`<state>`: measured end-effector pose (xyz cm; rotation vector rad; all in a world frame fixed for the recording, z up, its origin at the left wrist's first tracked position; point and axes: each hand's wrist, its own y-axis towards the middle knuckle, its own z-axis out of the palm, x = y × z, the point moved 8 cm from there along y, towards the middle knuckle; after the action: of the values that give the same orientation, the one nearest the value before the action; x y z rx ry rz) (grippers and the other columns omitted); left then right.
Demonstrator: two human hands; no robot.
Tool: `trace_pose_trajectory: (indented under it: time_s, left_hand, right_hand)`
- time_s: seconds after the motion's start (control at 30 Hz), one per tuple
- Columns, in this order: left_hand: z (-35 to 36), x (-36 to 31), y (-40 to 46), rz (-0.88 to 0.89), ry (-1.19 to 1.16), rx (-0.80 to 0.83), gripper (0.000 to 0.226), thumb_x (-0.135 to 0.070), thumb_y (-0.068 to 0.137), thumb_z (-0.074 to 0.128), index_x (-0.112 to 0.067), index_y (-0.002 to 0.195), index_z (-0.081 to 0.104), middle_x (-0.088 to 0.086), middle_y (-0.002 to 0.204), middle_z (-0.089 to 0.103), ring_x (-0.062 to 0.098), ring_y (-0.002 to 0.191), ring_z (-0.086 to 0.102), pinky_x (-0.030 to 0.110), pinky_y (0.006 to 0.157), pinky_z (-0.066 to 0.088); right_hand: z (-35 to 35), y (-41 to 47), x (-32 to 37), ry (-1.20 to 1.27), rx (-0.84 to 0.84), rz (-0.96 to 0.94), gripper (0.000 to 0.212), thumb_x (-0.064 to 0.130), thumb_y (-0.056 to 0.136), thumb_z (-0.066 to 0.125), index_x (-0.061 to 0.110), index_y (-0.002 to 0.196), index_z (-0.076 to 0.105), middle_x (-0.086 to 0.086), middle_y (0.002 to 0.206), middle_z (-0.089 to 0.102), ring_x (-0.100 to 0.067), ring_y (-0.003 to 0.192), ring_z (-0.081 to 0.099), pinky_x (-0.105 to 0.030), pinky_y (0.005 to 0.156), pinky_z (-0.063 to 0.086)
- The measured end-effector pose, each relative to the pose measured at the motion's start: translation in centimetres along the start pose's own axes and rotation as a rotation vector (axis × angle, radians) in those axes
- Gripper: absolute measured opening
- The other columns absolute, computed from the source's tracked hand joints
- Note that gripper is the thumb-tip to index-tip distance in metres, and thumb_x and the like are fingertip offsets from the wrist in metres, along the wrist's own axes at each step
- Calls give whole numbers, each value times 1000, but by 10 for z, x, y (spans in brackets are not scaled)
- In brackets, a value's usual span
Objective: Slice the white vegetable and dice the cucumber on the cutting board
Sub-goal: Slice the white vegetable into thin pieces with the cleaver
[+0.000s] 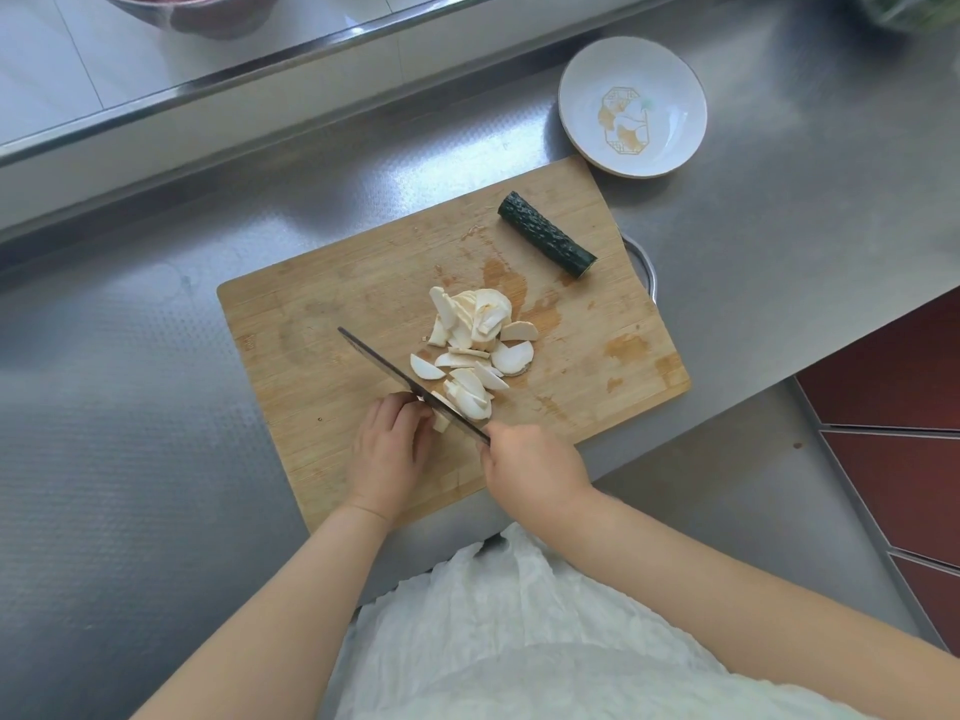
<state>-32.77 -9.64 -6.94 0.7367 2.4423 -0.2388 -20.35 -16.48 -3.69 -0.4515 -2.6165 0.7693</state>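
**Knife on the last white piece, cucumber waiting whole**

A wooden board (322, 324) lies at an angle on a steel counter (130, 459). The left hand (390, 449) sits on the board near its front edge, fingers curled down onto a small white stub (441, 422), the uncut end of the white vegetable, pinning it against the wood. The right hand (530, 472) is wrapped round the handle of a knife (410, 384), whose handle is hidden inside the fist. The dark blade runs away from the person, up and to the left, with its near part resting just beside the left fingertips and against the stub.

On the far side of the blade lie the slices (475, 340), pale half-moon pieces heaped loosely in the middle of the board; a few touch the blade, the rest spread toward the board's centre.

The cucumber (546, 233), 1 dark green length with both ends cut, lies by itself near the board's far right corner, well apart from the slices.

Just beyond that corner a white plate (670, 75) with a gold motif stands on the counter. A metal bowl (208, 15) shows at the top edge, on a raised ledge.
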Motion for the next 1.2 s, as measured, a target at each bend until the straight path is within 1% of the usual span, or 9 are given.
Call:
trace_pose_trajectory:
  time_s: [0.1,0.2,0.37,0.53,0.67,0.77,0.97,1.07,1.2]
  left_hand:
    - [2,4,0,-4,-12,-16,29,-23,88,48,-2,90,68,13,96,64,31,89,56,36,75,45]
    - [5,7,-1,-3,-11,-37,26,-20,88,51,-1,92,68,13,96,63,31,88,56,34,74,44]
    - [5,10,-2,4,-44,-85,23,-17,87,52,-1,91,67,13,96,62,23,90,48,24,78,36]
    - [5,7,-2,12,-39,-78,24,-16,87,50,0,91,67,14,95,62,27,87,51,35,72,44]
    - [2,2,-2,16,-27,-77,21,-12,88,51,1,87,67,14,89,62,33,78,55,42,65,46]
    - [-2,-2,-3,25,-24,-90,22,-12,89,49,1,84,67,13,90,64,31,79,56,40,65,48]
    - [-3,0,-4,45,-25,-97,20,-10,87,52,1,85,68,14,89,64,33,79,58,38,67,48]
    - [-1,0,-3,37,-22,-71,21,-11,87,50,0,87,68,13,91,64,33,81,58,39,68,49]
    - [-1,0,-4,41,3,-78,19,-10,86,51,-1,88,68,12,93,65,32,83,57,38,67,49]
  right_hand:
    - [1,5,2,-10,37,34,11,18,96,44,14,94,54,-3,73,53,-24,60,46,-26,42,20]
    - [2,9,4,-1,54,51,10,16,95,45,13,95,55,-5,78,57,-24,63,46,-26,45,25]
    - [4,16,7,-16,67,64,7,13,93,46,12,92,53,-7,81,60,-25,63,45,-25,42,21]
    - [15,23,8,-5,63,71,12,17,95,46,11,99,55,-9,86,62,-25,69,53,-26,44,25]
    - [13,28,-6,154,85,125,24,33,97,45,12,97,57,-5,79,56,-26,74,55,-29,56,37]
    - [7,32,-17,295,81,150,26,36,95,48,13,100,60,-4,81,59,-24,74,54,-29,60,40]
    - [-2,18,-5,100,-3,13,26,36,97,44,14,99,59,-7,79,64,-27,70,56,-30,54,42]
    - [-6,14,-2,45,-20,-9,24,32,98,43,14,97,59,-8,79,65,-27,69,57,-29,52,37]
    - [-4,10,0,31,-9,9,22,31,98,43,15,93,57,-1,66,52,-25,62,48,-28,48,34]
